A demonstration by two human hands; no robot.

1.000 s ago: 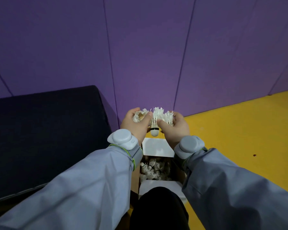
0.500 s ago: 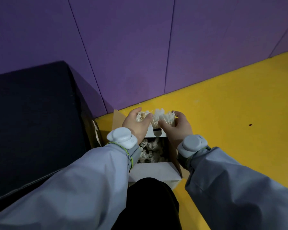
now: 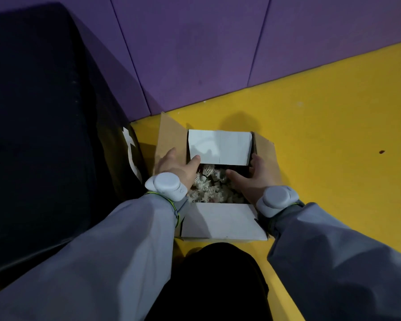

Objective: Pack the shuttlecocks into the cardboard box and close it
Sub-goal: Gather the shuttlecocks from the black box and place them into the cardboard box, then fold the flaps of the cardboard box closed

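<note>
An open cardboard box [image 3: 220,224] sits on the floor, its brown side flaps spread left and right and its white-faced near and far flaps partly folded inward. Inside, a loose heap of white feathered shuttlecocks [image 3: 210,185] fills the visible bottom, lying jumbled at all angles, one with a dark-banded cork tip facing up near the left.

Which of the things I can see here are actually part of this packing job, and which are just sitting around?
Part of the job:
- cardboard box, flaps open
- shuttlecocks piled inside it
- left hand and right hand, both at the box opening

Just there:
- dark padded block beside the box
- purple wall
- yellow floor
- grey wrist devices
</note>
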